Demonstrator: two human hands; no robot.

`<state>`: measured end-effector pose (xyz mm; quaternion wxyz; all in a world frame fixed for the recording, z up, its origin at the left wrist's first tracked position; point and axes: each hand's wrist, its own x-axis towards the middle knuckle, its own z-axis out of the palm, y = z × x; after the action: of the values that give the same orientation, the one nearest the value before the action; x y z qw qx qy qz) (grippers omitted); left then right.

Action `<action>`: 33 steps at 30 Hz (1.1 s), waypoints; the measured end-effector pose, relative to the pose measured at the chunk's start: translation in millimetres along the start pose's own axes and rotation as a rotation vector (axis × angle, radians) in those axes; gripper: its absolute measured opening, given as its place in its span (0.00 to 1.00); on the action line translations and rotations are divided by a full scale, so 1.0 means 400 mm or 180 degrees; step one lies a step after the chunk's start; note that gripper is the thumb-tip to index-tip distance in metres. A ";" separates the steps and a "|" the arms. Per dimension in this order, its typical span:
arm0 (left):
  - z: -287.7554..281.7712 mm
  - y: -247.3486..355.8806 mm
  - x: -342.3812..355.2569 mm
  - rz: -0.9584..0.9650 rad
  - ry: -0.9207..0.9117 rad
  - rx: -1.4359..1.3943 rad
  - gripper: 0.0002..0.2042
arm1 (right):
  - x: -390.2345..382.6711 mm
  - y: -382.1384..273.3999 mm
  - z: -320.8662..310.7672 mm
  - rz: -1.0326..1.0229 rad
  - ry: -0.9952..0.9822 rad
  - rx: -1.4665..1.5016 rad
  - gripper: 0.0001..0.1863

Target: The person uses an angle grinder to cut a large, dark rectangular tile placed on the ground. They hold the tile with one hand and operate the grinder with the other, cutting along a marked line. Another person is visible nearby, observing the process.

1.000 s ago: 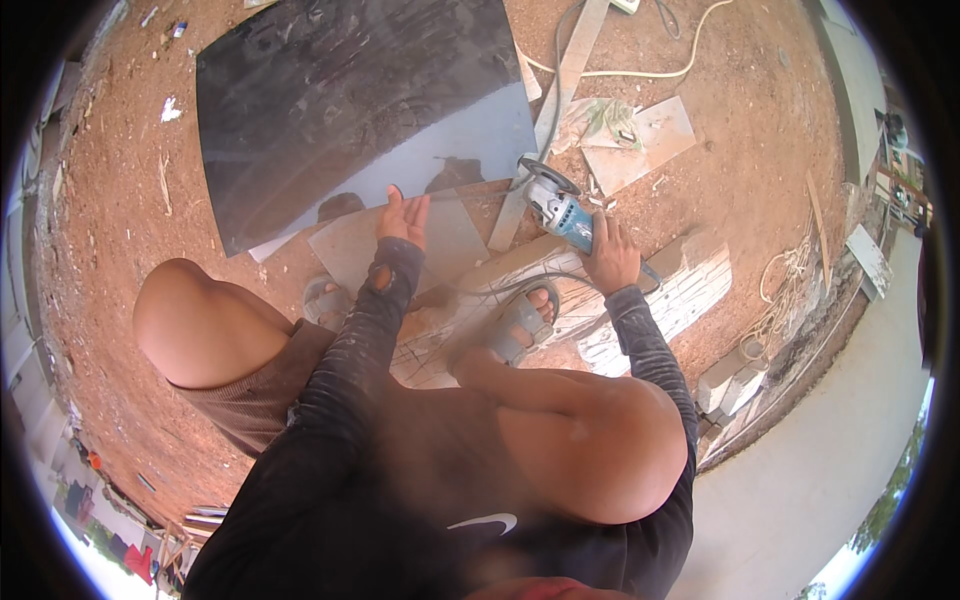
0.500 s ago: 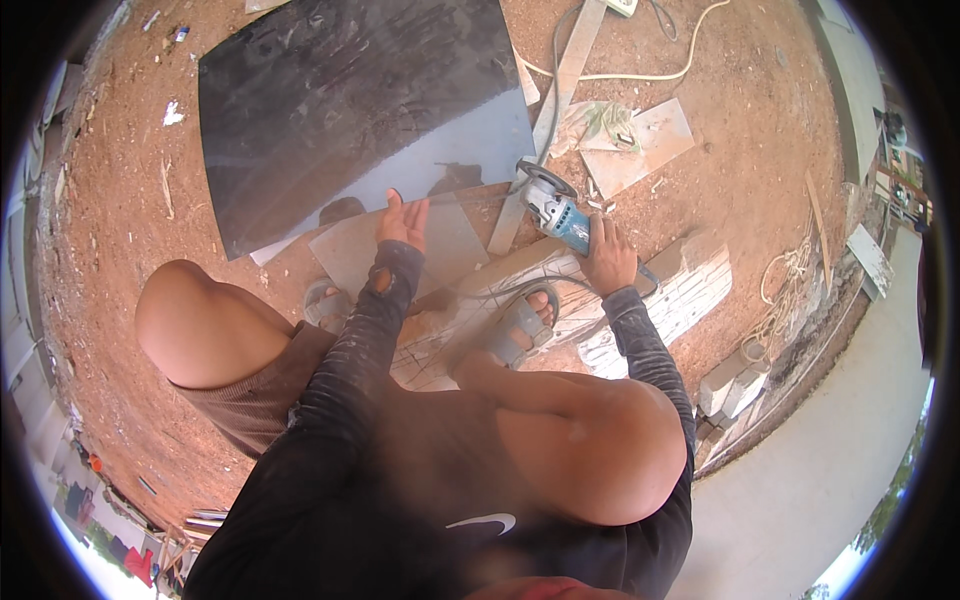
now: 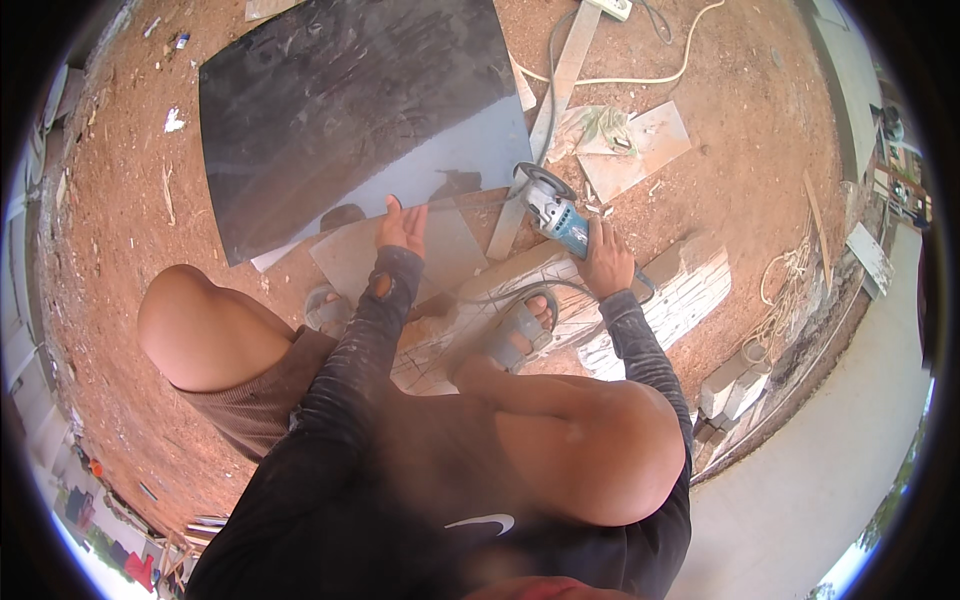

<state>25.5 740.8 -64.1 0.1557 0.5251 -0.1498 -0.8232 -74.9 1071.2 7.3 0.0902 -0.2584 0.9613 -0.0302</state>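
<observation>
A large glossy black slab (image 3: 350,120) lies ahead of me, with pale dust and smears across its top. My left hand (image 3: 402,228) holds its near edge, thumb over the top; the other fingers are partly hidden. In my right hand (image 3: 606,260) is a teal and silver angle grinder (image 3: 568,230), gripped by its body. The grinder's disc (image 3: 545,180) stands close by the slab's near right corner; I cannot tell whether they touch. A thin dark line, perhaps the cord, crosses beside the slab's edge.
A grey tile (image 3: 440,245) and a pale, scored block (image 3: 665,310) lie near my sandaled feet (image 3: 525,330). A wooden strip (image 3: 560,90) runs away beyond the grinder. Cords, a power strip (image 3: 612,8), a dusty tile (image 3: 650,150) and tangled string (image 3: 775,300) lie on reddish dirt.
The whole view has shifted very slightly. Both hands keep their hold on the slab and the grinder, with no clear movement of either.
</observation>
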 end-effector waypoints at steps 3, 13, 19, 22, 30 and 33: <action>0.000 -0.001 0.002 0.0001 0.0085 -0.0011 0.27 | -0.004 -0.002 -0.002 -0.0019 -0.0048 -0.0048 0.36; 0.003 -0.002 -0.002 0.0034 -0.0004 0.0000 0.27 | -0.003 -0.005 0.002 -0.0133 0.0091 0.0012 0.30; 0.002 -0.001 -0.005 0.0014 -0.0034 -0.0026 0.27 | -0.003 -0.006 0.006 -0.0085 0.0069 0.0040 0.28; 0.005 -0.001 -0.003 -0.0021 0.0114 -0.0046 0.27 | -0.002 -0.005 0.007 -0.0080 0.0023 0.0014 0.27; 0.001 -0.003 -0.003 0.0101 -0.0054 0.0031 0.31 | -0.002 -0.010 0.006 0.0036 -0.0063 -0.0003 0.31; 0.000 -0.004 -0.003 0.0125 -0.0116 0.0055 0.32 | -0.004 -0.010 0.005 0.0051 -0.0031 -0.0014 0.32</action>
<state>25.7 742.8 -63.9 0.1644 0.5083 -0.1699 -0.8281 -71.2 1068.6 5.8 0.0946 -0.2510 0.9630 -0.0261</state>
